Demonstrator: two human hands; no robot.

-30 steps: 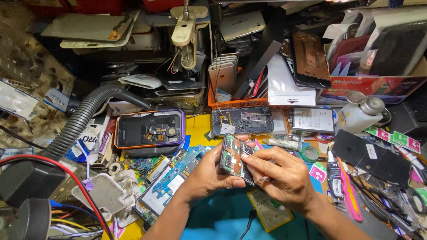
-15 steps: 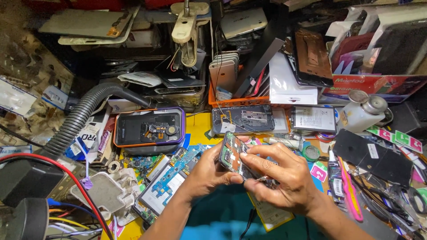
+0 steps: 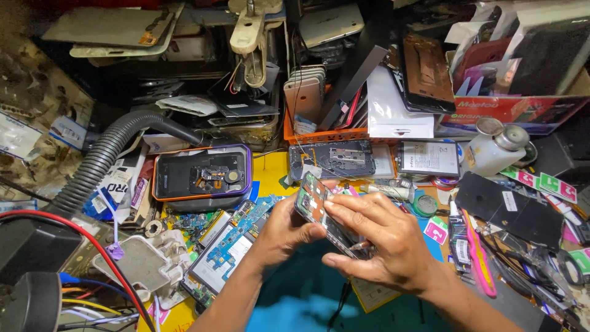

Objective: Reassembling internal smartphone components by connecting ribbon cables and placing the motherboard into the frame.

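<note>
my left hand (image 3: 286, 224) holds the open phone (image 3: 319, 209) up in the middle of the frame, a bit below center, over the teal mat (image 3: 295, 295). its fingers are curled tight round the near edge. my right hand (image 3: 381, 240) lies over the phone, fingers closed down on its insides, and i think a thin metal tool (image 3: 359, 246) sticks out under them. i am busy working on the small parts inside. next i must go slow and press softly, so nothing tiny bends or snaps. other phone parts lie all around.
</note>
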